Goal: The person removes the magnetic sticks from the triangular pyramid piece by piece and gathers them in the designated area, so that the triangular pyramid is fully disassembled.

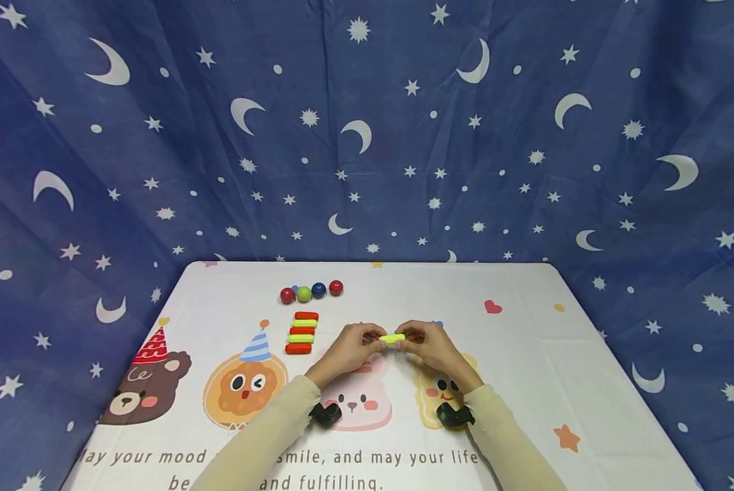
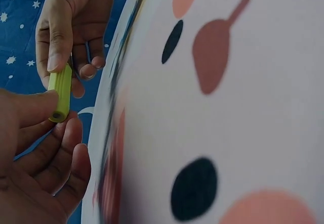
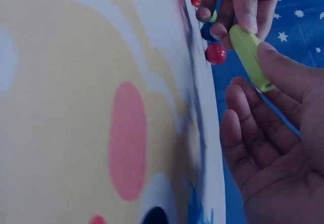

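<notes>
A short yellow-green ribbed stick (image 1: 393,339) is held up level between both hands over the table's middle. My left hand (image 1: 350,348) pinches its left end between thumb and fingers, while my right hand (image 1: 433,346) pinches the right end. Close up in the left wrist view, the stick (image 2: 62,95) shows lengthwise grooves and a small dark spot on its end face. The right wrist view has the same stick (image 3: 248,54) slanting between the two thumbs, the other fingers loosely bent beneath. Fingertips cover part of both ends.
Left of the hands, several red and yellow-green sticks (image 1: 301,331) lie stacked in a column. Behind them sit several balls (image 1: 319,290), red, green and dark blue. A white printed cloth (image 1: 526,382) covers the table; a blue star-and-moon curtain (image 1: 391,170) hangs behind.
</notes>
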A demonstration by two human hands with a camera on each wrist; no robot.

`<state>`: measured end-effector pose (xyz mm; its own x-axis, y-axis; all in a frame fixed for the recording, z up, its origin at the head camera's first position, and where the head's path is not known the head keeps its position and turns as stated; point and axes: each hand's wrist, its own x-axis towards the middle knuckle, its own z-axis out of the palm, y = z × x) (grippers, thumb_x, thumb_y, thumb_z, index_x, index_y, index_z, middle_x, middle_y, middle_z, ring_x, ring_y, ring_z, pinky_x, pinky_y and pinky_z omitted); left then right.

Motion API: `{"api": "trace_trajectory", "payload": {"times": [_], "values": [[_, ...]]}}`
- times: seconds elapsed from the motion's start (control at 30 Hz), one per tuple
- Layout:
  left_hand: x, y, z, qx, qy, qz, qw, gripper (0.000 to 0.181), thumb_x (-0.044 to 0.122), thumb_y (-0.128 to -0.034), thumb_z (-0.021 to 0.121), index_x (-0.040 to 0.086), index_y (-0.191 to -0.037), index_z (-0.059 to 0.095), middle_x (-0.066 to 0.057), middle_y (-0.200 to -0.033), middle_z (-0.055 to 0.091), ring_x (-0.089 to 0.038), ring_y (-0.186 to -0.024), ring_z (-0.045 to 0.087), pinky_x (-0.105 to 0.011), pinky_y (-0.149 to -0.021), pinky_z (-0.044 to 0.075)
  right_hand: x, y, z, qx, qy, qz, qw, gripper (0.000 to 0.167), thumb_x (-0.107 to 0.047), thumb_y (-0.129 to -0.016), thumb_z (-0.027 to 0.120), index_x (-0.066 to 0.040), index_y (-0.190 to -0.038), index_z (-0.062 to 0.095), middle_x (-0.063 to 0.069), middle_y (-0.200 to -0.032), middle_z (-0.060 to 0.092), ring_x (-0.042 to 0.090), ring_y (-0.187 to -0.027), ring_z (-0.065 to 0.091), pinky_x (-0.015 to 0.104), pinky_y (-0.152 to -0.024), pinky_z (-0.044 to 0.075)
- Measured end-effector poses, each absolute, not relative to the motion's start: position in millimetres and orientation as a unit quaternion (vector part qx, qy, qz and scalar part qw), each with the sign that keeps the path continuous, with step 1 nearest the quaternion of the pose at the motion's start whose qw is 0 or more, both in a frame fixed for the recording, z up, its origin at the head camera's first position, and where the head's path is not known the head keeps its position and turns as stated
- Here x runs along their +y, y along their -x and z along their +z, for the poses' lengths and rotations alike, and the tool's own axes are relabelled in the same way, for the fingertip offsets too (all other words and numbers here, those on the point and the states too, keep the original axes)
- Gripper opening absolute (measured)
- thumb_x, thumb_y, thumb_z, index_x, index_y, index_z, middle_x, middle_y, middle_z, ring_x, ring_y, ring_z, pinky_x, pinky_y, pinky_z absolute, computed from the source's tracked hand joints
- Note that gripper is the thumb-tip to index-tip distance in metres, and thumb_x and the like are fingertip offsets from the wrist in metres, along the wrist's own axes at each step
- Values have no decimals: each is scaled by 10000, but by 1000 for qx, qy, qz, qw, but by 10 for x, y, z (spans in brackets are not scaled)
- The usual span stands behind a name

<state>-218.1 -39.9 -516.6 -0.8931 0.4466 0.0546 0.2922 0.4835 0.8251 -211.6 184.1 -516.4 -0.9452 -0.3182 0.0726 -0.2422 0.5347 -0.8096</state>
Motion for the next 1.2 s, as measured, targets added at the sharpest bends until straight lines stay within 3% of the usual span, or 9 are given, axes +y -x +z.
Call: {"api": "trace_trajectory", "payload": {"times": [0.33, 0.53, 0.77, 0.93, 1.2], "values": [[-624, 2064, -5058, 860, -204, 465, 50, 173, 195, -914, 696, 141, -1078, 709, 39, -911, 700, -79, -845, 605, -220, -763, 501, 1888, 2116, -5079, 885, 134, -446, 21, 253, -273, -881, 743, -116, -1077, 711, -7, -966, 719, 112, -859, 649, 263, -807, 541], [-810, 1955, -4971, 877, -195, 439, 19, 212, 184, -896, 714, 158, -1107, 716, 67, -956, 701, -83, -830, 577, -221, -746, 489, 1938, 2106, -5042, 892, 136, -430, 3, 289, -305, -902, 717, -132, -1131, 688, 13, -1012, 709, 155, -920, 660, 350, -868, 541], [-1044, 1799, -4918, 893, -177, 414, -13, 215, 153, -883, 725, 177, -1096, 711, 75, -945, 681, -71, -829, 577, -238, -757, 506, 2017, 2128, -5006, 895, 186, -402, -46, 379, -297, -924, 690, -91, -1237, 633, 58, -1234, 645, 251, -1073, 635, 469, -933, 515], [-1198, 1736, -4917, 901, -173, 395, -35, 191, 154, -876, 738, 177, -1065, 715, 84, -928, 680, -63, -832, 583, -248, -757, 508, 2067, 2144, -4993, 903, 186, -383, -61, 435, -317, -934, 677, -125, -1312, 581, 81, -1380, 549, 305, -1226, 565, 510, -1008, 477], [-1404, 1632, -4956, 916, -164, 362, -54, 183, 144, -857, 756, 162, -1036, 719, 71, -893, 679, -78, -805, 571, -265, -752, 499, 2138, 2151, -4980, 915, 185, -347, -85, 425, -322, -942, 663, -113, -1305, 593, 153, -1420, 513, 378, -1322, 495, 570, -1074, 401]]}}
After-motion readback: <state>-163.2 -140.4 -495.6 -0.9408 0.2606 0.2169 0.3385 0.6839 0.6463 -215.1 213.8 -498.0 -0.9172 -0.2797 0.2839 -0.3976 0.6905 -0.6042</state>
